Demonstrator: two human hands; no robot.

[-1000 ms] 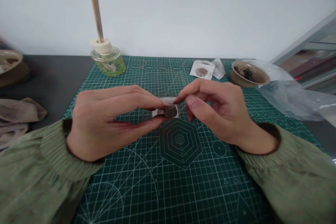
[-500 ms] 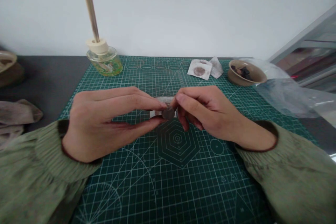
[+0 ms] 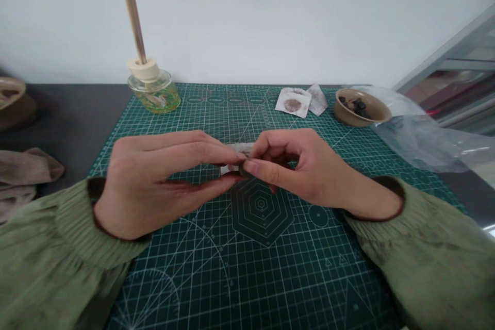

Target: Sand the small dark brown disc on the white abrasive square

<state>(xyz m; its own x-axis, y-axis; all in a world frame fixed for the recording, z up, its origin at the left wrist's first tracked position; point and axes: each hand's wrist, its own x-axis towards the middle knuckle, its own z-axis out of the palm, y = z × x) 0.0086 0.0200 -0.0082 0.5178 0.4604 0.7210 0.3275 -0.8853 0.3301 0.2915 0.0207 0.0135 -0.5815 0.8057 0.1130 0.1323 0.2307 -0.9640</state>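
Near the middle of the mat, my left hand (image 3: 158,175) pinches a small dark round lump (image 3: 243,167) between its fingers and thumb. From the other side my right hand (image 3: 305,170) has its thumb pressed on the lump, with the index fingertip just behind it. The lump is mostly covered by the fingertips, so its full shape is hidden. Beneath and behind the fingers lies a white paper piece (image 3: 240,147), largely hidden by my hands. A green gridded cutting mat (image 3: 266,278) spreads under both hands.
A reed diffuser bottle (image 3: 154,90) stands at back left. Brown-stained white paper squares (image 3: 282,102) lie at back right, beside a brown bowl (image 3: 356,119) of dark bits and clear plastic (image 3: 421,144). Another bowl (image 3: 15,108) and a cloth (image 3: 31,167) are far left.
My right thumb has moved down and left onto the front of the lump, covering most of it. The left hand keeps its pinch, shifted only slightly.
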